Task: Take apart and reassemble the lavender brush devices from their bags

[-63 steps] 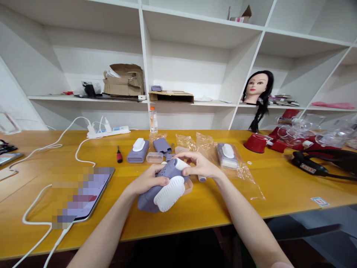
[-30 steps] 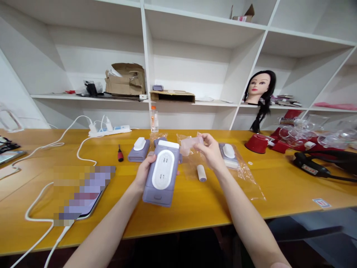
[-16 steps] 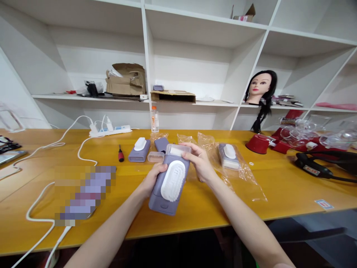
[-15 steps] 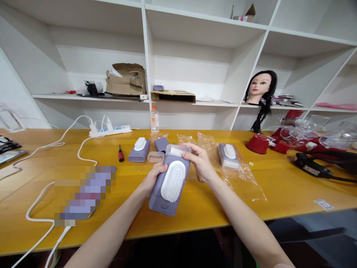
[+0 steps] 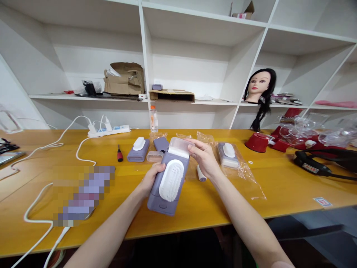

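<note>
Above the middle of the tabletop [image 5: 223,212], the left hand [image 5: 152,178] clenches a lilac case [image 5: 157,203] with a white bristled pad [image 5: 171,180]; the right hand's fingers [image 5: 195,147] grasp a clear cap [image 5: 178,147] at its twelve o'clock end.

Workbench with yellow top [image 5: 195,219]: beyond the left hand [image 5: 151,179], a red-handled screwdriver [image 5: 119,154], a lilac device with white pad [image 5: 138,149] and a clear plastic tub [image 5: 154,156]; right of the right hand [image 5: 205,158], a lilac device in a clear plastic bag [image 5: 228,155]; further right, a red cup-shaped piece [image 5: 258,143].
</note>
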Demonstrator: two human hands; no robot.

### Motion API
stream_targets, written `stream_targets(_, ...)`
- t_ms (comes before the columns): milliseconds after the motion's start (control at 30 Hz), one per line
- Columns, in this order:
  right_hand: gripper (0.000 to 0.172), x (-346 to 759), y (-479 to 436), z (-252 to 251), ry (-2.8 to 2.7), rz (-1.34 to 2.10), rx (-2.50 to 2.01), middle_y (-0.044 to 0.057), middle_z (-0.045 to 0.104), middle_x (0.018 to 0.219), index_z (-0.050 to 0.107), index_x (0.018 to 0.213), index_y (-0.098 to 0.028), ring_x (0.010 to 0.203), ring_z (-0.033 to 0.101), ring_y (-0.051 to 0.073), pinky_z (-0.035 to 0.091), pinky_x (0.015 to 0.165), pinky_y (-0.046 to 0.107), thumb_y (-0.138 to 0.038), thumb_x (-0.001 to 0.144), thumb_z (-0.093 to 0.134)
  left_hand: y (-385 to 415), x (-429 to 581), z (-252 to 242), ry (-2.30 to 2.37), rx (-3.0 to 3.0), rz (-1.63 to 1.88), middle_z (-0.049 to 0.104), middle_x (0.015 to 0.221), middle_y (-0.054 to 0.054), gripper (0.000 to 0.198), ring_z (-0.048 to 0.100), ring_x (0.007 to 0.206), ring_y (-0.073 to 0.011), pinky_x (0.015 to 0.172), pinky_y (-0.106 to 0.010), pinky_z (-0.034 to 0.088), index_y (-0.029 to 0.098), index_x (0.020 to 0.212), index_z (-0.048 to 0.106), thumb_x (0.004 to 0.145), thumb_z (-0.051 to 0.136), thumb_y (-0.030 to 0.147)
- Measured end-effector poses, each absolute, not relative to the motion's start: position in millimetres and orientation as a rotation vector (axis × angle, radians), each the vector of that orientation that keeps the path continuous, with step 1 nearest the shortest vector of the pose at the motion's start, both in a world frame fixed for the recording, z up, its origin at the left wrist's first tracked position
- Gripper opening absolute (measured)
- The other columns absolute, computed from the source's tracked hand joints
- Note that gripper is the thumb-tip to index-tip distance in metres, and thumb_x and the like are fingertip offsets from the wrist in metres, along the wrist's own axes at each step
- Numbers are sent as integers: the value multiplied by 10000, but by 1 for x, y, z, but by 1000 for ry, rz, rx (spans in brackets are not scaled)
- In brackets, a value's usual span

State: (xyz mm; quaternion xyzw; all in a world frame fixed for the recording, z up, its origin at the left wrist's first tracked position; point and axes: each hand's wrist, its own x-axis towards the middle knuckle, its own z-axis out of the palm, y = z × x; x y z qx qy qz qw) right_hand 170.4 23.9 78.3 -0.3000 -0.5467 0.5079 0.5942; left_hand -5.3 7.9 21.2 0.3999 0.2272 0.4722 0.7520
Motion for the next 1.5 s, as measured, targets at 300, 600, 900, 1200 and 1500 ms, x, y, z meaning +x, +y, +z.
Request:
stream_targets(300,242,160,20,67,-1318,1195,-702,4,684,874,711,902,-262,744,566,146,448,655,283,-280,660,717,8,-6,26,485,882,1020,713,850,-138,585,660,835,-341,697,-413,518,89,1084,600,609,645,428)
stream_targets(600,270,162,21,66,-1347,1138,-736,22,697,917,709,929,-245,819,587,165,435,750,304,-317,669,706,8,-6,23,555,927,1044,710,816,-125,441,659,808,-332,690,-418,515,98,918,653,614,656,418)
stream_targets(900,260,168,18,73,-1504,1065,-727,20,708,918,714,921,-248,824,609,168,451,763,325,-299,665,714,7,-11,23,541,923,1109,709,814,-115,429,667,782,-317,654,-374,517,105,976,632,624,663,349)
stream_targets(1200,291,170,16,75,-1702,945,-788,30,710,936,690,1004,-234,894,622,199,452,825,379,-339,736,651,3,-7,32,527,887,1047,701,881,-120,535,673,765,-326,636,-397,525,133,1102,569,635,655,380)
stream_targets(1500,305,167,23,70,-1641,1069,-793,34,665,1092,670,1048,-256,1004,584,202,452,842,359,-397,792,582,6,-4,33,528,833,1021,694,941,-119,574,668,788,-324,622,-402,527,177,1228,513,697,589,382)
